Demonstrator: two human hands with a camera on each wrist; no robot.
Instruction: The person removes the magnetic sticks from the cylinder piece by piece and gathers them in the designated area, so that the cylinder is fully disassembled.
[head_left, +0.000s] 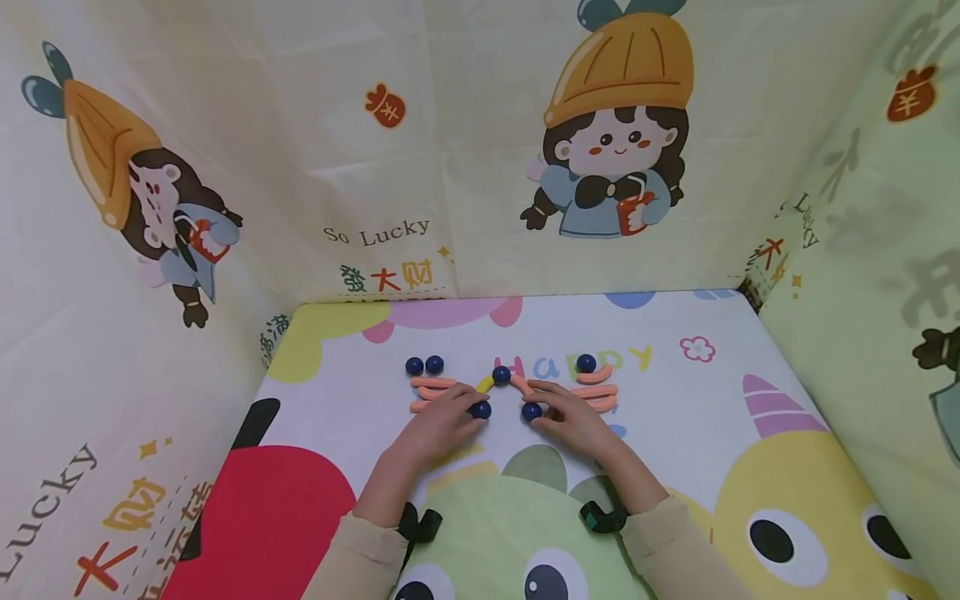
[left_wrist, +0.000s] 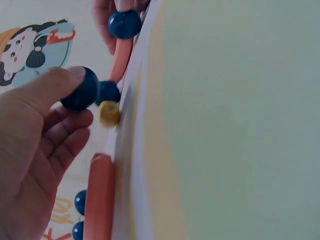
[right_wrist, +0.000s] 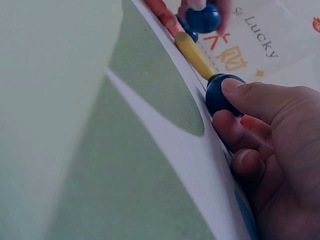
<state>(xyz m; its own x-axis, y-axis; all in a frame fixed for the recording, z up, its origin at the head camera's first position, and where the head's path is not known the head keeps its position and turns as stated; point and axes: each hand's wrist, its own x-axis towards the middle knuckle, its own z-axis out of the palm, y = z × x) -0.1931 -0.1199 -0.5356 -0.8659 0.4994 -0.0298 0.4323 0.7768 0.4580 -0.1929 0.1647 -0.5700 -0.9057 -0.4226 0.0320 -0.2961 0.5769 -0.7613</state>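
A dark blue ball (left_wrist: 80,90) is pinched between the thumb and fingers of my left hand (head_left: 448,421). My right hand (head_left: 576,423) pinches another blue ball (right_wrist: 225,95) by thumb and forefinger. Between the hands and farther back sits a third blue ball (head_left: 501,376). A yellow stick (right_wrist: 199,57) runs from this middle ball toward the left hand. Its end stands apart from the left ball in the right wrist view. An orange stick (left_wrist: 121,60) links the middle ball with the right hand's ball.
Several orange sticks (head_left: 432,382) lie by the left hand, with two blue balls (head_left: 424,365) behind them. More orange sticks (head_left: 596,390) lie right of the right hand, with one blue ball (head_left: 586,363). Printed cloth walls (head_left: 480,167) enclose the white patterned tabletop (head_left: 675,400).
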